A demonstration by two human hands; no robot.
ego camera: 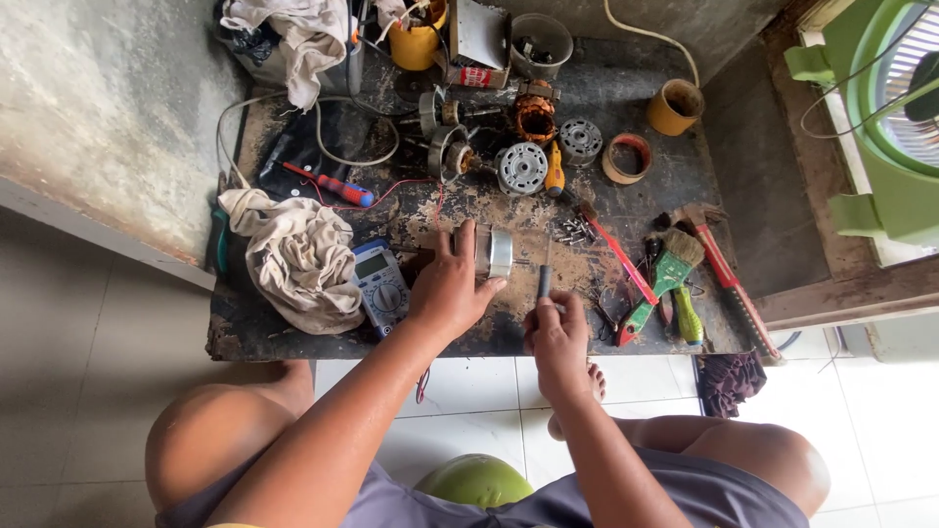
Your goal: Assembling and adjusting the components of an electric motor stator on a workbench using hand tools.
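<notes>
Cluttered workbench [293, 337]: left hand [445, 288] clasps metal motor housing [497, 252]; right hand [558, 337] grips dark tool [543, 284].

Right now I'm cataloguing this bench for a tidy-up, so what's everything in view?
Round silver metal motor housing: one, under left hand.
Short dark rod tool: one, in right grip.
Blue multimeter: one, left of housing.
Crumpled beige cloth: one, bench left.
Red-handled screwdriver: one, above cloth.
Green-handled paintbrush: one, bench right.
Red-handled hammer: one, far right.
Yellow plastic cup: one, upper right.
Tape roll: one, brownish, beside cup.
Left hand: on housing.
Right hand: gripping rod.
</notes>
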